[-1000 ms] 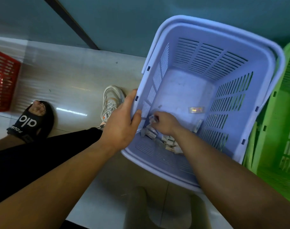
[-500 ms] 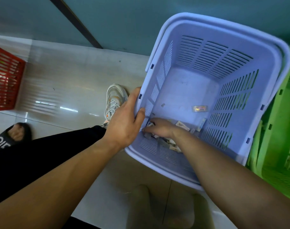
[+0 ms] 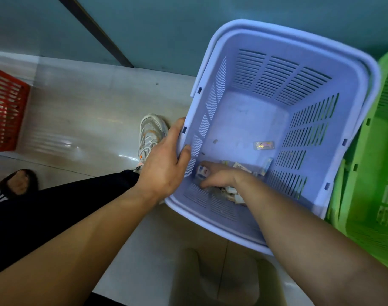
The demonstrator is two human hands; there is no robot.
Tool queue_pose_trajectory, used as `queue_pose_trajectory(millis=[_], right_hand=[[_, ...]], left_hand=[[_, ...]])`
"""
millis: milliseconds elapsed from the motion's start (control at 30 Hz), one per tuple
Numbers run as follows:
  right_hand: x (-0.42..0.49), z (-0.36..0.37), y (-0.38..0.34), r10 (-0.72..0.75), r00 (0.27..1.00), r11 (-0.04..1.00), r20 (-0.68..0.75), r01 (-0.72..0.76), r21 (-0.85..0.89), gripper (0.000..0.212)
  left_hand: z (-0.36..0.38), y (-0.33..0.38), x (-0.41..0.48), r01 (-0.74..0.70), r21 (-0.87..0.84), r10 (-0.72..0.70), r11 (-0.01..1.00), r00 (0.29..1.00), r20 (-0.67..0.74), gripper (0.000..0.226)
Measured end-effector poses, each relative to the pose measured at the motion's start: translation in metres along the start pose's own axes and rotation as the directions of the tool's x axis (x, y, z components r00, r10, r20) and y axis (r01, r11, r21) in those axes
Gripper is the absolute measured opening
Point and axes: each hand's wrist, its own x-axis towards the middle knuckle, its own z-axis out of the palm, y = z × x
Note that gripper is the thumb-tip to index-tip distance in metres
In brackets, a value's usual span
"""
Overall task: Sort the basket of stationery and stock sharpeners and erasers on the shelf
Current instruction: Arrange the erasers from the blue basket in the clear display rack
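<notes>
The lavender basket point(image 3: 283, 71) is gripped at its left rim by the left hand point(image 3: 164, 164). The right hand point(image 3: 219, 177) is placed among small packets point(image 3: 231, 191) in the basket's near corner; whether anything is grasped cannot be told.

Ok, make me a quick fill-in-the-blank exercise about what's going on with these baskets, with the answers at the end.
1. While the left hand grips the rim of the purple basket, the right hand reaches ____ it among small packets.
2. The neighbouring basket on its right is coloured ____.
3. The slatted basket at the far left of the floor is coloured ____.

Missing words: inside; green; red.
</notes>
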Motion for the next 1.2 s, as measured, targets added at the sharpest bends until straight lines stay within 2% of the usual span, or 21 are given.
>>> queue_pose_trajectory(millis=[100, 267, 333, 433, 533, 600, 667, 700, 733, 767, 800, 833, 867, 900, 933, 1000, 1100, 1200], right_hand=[[0.002, -0.002, 0.002, 0.004, 1.0, 0.999, -0.002, -0.004, 0.048, 0.085], [0.001, -0.001, -0.003, 0.013, 1.0, 0.974, -0.004, -0.012, 0.227, 0.087], [-0.003, -0.007, -0.005, -0.004, 0.999, 0.959, -0.051, 0.018, 0.284, 0.073], [-0.023, -0.019, -0.012, -0.033, 0.985, 0.933, -0.167, 0.09, 0.348, 0.036], [-0.057, -0.029, -0.017, -0.045, 0.948, 0.878, -0.316, 0.188, 0.44, 0.036], [-0.083, -0.035, -0.02, -0.053, 0.906, 0.809, -0.419, 0.285, 0.515, 0.037], [-0.109, -0.039, -0.02, -0.062, 0.871, 0.735, -0.487, 0.37, 0.568, 0.036], [-0.122, -0.04, -0.02, -0.078, 0.857, 0.695, -0.509, 0.413, 0.589, 0.037], [-0.134, -0.041, -0.019, -0.094, 0.846, 0.648, -0.524, 0.452, 0.613, 0.039], [-0.145, -0.041, -0.019, -0.112, 0.838, 0.603, -0.534, 0.485, 0.634, 0.042], [-0.155, -0.041, -0.019, -0.131, 0.83, 0.563, -0.542, 0.512, 0.648, 0.045], [-0.164, -0.041, -0.019, -0.142, 0.823, 0.534, -0.55, 0.532, 0.657, 0.048], [-0.173, -0.04, -0.02, -0.151, 0.815, 0.51, -0.56, 0.549, 0.662, 0.05], [-0.179, -0.04, -0.021, -0.154, 0.807, 0.489, -0.57, 0.564, 0.665, 0.05], [-0.185, -0.04, -0.02, -0.16, 0.797, 0.467, -0.582, 0.58, 0.667, 0.049], [-0.194, -0.041, -0.017, -0.171, 0.785, 0.434, -0.596, 0.603, 0.67, 0.044], [-0.202, -0.044, -0.01, -0.19, 0.776, 0.411, -0.601, 0.619, 0.67, 0.037], [-0.201, -0.045, -0.006, -0.16, 0.778, 0.41, -0.608, 0.613, 0.676, 0.04]], left_hand=[[-0.001, 0.0, 0.0, 0.002, -0.013, -0.002, 1.0, 1.0, 0.006, 0.053], [-0.002, 0.0, -0.001, -0.006, -0.005, 0.006, 1.0, 1.0, 0.004, 0.051], [-0.001, 0.0, 0.0, -0.006, 0.001, 0.006, 1.0, 1.0, -0.004, 0.05], [-0.002, -0.001, 0.0, -0.019, -0.007, 0.019, 1.0, 1.0, 0.006, 0.05], [-0.006, 0.003, -0.004, -0.005, 0.009, 0.005, 1.0, 0.999, 0.035, 0.059], [-0.014, 0.01, -0.006, -0.008, 0.139, 0.021, 0.99, 0.995, -0.095, 0.066], [-0.022, 0.025, -0.01, -0.074, 0.277, 0.151, 0.958, 0.952, -0.266, 0.062], [-0.025, 0.036, -0.011, -0.114, 0.302, 0.207, 0.947, 0.933, -0.296, 0.054], [-0.025, 0.049, -0.012, -0.138, 0.271, 0.216, 0.953, 0.935, -0.283, 0.045], [-0.022, 0.06, -0.013, -0.133, 0.165, 0.169, 0.977, 0.959, -0.229, 0.037], [-0.017, 0.072, -0.014, -0.063, -0.007, 0.061, 0.998, 0.99, -0.125, 0.033], [-0.01, 0.083, -0.015, 0.062, -0.222, -0.059, 0.973, 0.998, 0.022, 0.032], [-0.002, 0.094, -0.018, 0.212, -0.407, -0.151, 0.888, 0.973, 0.177, 0.031], [0.004, 0.102, -0.021, 0.331, -0.521, -0.195, 0.787, 0.934, 0.3, 0.029], [0.009, 0.108, -0.023, 0.383, -0.575, -0.194, 0.723, 0.911, 0.363, 0.026], [0.016, 0.115, -0.025, 0.379, -0.627, -0.165, 0.681, 0.913, 0.372, 0.024], [0.022, 0.119, -0.022, 0.344, -0.652, -0.139, 0.676, 0.928, 0.345, 0.027], [0.031, 0.121, -0.017, 0.349, -0.642, -0.161, 0.682, 0.929, 0.334, 0.029]])
